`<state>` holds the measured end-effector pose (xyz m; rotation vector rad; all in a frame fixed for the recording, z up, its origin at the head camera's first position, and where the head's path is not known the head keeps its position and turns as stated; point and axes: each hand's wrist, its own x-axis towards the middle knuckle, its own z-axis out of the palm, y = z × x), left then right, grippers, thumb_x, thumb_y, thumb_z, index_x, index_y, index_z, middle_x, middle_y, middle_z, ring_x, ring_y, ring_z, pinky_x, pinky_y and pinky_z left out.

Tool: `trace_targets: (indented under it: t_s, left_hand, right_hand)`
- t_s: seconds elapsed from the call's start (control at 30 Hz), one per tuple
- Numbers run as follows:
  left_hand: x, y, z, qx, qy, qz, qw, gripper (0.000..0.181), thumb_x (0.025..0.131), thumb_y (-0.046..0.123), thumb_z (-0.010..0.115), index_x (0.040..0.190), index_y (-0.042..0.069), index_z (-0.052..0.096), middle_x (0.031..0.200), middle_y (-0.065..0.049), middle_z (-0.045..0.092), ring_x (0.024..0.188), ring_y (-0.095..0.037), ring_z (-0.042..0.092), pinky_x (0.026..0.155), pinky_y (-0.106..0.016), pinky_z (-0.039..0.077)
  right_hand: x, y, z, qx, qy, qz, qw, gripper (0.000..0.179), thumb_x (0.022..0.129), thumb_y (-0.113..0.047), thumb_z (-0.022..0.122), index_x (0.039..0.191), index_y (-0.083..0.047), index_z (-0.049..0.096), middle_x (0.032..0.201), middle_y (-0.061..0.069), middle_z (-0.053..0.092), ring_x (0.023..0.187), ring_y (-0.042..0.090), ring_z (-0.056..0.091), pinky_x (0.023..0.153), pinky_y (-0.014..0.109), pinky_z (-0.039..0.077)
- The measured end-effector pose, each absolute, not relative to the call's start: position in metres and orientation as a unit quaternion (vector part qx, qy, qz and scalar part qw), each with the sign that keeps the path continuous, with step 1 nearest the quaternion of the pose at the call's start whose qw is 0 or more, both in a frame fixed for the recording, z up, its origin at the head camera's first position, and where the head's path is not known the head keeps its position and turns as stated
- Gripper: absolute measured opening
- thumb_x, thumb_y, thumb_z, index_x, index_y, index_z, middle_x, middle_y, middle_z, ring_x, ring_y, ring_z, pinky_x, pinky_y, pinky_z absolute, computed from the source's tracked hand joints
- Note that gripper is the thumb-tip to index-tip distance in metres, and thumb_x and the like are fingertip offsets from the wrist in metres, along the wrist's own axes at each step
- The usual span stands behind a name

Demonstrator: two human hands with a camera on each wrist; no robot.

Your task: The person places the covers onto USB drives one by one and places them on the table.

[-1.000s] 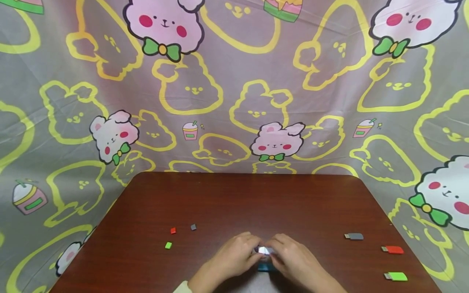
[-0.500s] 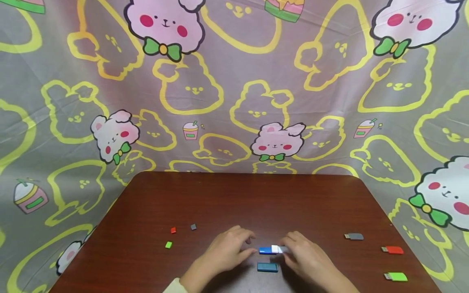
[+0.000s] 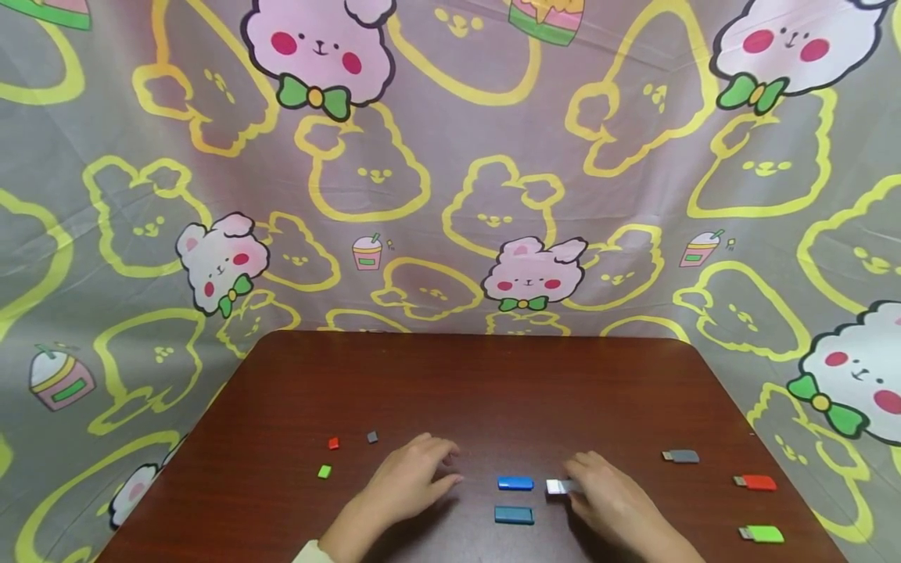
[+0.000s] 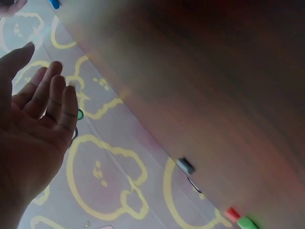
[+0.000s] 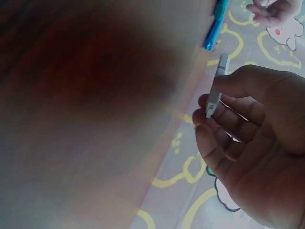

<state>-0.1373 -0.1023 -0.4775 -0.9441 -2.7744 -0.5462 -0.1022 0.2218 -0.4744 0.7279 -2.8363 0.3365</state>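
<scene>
My right hand (image 3: 611, 493) pinches a slim white-and-grey USB stick (image 5: 220, 81) between thumb and fingers. Its whitish end (image 3: 558, 486) points left, and a seam crosses it near that end. Just left of it a blue USB stick (image 3: 515, 483) lies on the table, with a teal USB stick (image 3: 514, 515) parallel to it on the near side. My left hand (image 3: 411, 481) hovers left of these two sticks, fingers loosely bent, holding nothing. The left wrist view shows the palm of my left hand (image 4: 40, 114) bare.
On the brown table (image 3: 450, 391), small red (image 3: 334, 443), grey (image 3: 372, 437) and green caps (image 3: 324, 471) lie at the left. Uncapped grey (image 3: 680, 456), red (image 3: 755, 482) and green USB sticks (image 3: 762, 534) lie at the right. A patterned cloth (image 3: 450, 195) hangs around the table.
My hands were together around something at the middle. The blue stick now lies down there; my left hand has drawn away left, and my right has moved right with the white-and-grey stick.
</scene>
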Motion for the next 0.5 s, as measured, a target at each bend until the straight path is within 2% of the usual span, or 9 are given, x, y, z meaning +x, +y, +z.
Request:
trace_targets:
  t_s: [0.23, 0.4, 0.5]
  left_hand:
    - [-0.136, -0.115, -0.483, -0.306, -0.935, -0.162, 0.071, 0.036, 0.088, 0.035, 0.079, 0.116, 0.015, 0.069, 0.102, 0.006, 0.07, 0.092, -0.007, 0.06, 0.073, -0.027, 0.053]
    - [-0.134, -0.121, -0.482, -0.298, -0.939, -0.154, 0.077, 0.037, 0.088, 0.035, 0.079, 0.118, 0.015, 0.069, 0.109, 0.004, 0.071, 0.098, -0.011, 0.062, 0.078, -0.031, 0.055]
    - [-0.134, -0.124, -0.482, -0.295, -0.94, -0.149, 0.088, 0.036, 0.088, 0.035, 0.079, 0.117, 0.015, 0.069, 0.11, 0.004, 0.071, 0.099, -0.012, 0.063, 0.078, -0.032, 0.055]
  right_hand:
    - [-0.102, 0.225, -0.478, 0.221, -0.968, 0.117, 0.025, 0.022, 0.076, -0.007, 0.08, 0.086, -0.015, 0.063, 0.082, -0.009, 0.052, 0.073, 0.007, 0.046, 0.059, 0.028, 0.044]
    - [-0.103, 0.225, -0.479, 0.224, -0.965, 0.136, 0.002, 0.021, 0.079, -0.005, 0.079, 0.086, -0.017, 0.064, 0.081, -0.011, 0.049, 0.07, 0.002, 0.042, 0.057, 0.025, 0.042]
    - [-0.104, 0.226, -0.48, 0.238, -0.961, 0.139, 0.011, 0.022, 0.078, -0.004, 0.08, 0.086, -0.019, 0.065, 0.081, -0.012, 0.05, 0.07, 0.001, 0.043, 0.057, 0.025, 0.043]
